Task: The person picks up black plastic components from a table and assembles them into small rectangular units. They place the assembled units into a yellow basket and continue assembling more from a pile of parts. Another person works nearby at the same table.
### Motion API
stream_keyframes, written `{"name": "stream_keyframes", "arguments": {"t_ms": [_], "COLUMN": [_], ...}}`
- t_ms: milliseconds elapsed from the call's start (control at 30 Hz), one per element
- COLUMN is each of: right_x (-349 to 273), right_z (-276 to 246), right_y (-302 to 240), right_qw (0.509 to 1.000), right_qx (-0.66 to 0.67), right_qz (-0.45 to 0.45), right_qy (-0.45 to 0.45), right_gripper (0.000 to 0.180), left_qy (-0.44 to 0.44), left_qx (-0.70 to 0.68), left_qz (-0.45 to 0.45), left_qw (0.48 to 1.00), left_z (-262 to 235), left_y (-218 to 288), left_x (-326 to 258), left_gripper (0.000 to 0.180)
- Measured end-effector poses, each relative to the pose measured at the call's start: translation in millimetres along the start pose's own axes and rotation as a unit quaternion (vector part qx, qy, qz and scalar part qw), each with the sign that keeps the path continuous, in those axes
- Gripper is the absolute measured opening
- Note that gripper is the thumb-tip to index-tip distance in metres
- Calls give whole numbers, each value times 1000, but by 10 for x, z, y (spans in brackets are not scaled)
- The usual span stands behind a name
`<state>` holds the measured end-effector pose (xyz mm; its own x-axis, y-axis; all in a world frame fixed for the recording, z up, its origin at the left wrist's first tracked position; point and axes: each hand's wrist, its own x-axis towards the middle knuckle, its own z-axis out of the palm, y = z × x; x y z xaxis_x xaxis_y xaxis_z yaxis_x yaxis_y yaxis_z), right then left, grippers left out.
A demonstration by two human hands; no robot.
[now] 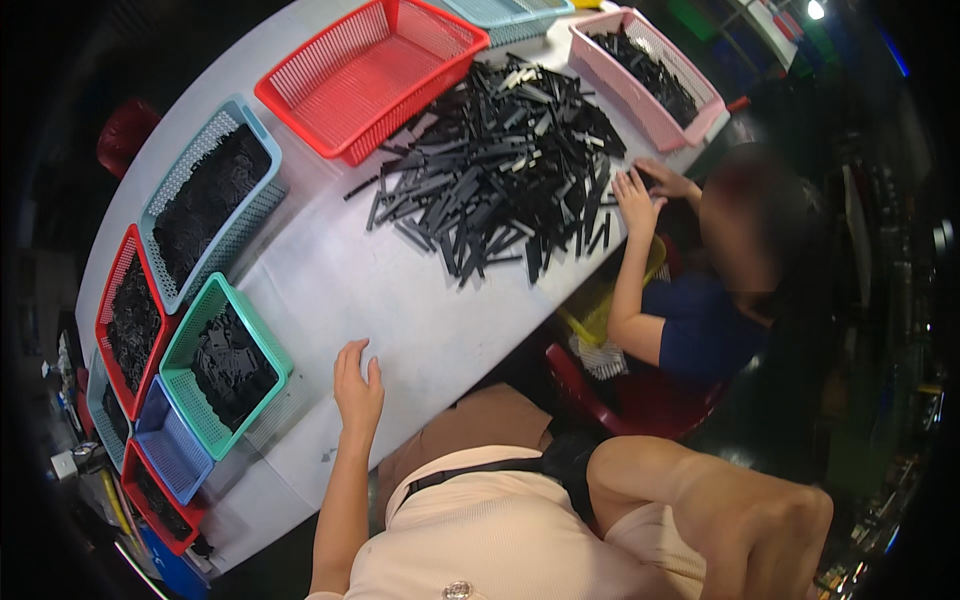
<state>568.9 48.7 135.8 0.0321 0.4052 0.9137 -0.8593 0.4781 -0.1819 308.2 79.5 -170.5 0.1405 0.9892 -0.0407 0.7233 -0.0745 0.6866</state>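
Hanging with fingers loosely parted in the head view, the left hand (357, 387) is holding nothing; black strips (490, 175) are lying well off at its one o'clock. Right hand (765, 535) is sitting curled at four o'clock, can't tell what's inside. Shirt badge (457, 591) is showing too tiny to read.

Black strips (490, 190): loose crisscross heap, far-middle worktop (345, 270). Green basket (258, 330): upright, left side, part-filled with black pieces (232, 368).
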Motion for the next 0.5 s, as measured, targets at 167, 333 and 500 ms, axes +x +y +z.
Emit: {"name": "stream_keyframes", "arguments": {"t_ms": [167, 333, 500], "right_x": [-186, -188, 46], "right_z": [227, 209, -342], "right_y": [-231, -318, -445], "right_qw": [990, 960, 954], "right_qx": [-125, -252, -289], "right_qz": [-3, -10, -18], "right_qy": [64, 121, 71], "right_gripper": [31, 32, 39], "left_qy": [-32, -52, -24], "left_qx": [-26, -28, 3], "left_qz": [18, 42, 31], "left_qw": [999, 997, 999], "left_z": [12, 151, 235], "left_y": [-56, -85, -5], "left_x": [-44, 170, 645], "left_gripper": [23, 22, 24]}}
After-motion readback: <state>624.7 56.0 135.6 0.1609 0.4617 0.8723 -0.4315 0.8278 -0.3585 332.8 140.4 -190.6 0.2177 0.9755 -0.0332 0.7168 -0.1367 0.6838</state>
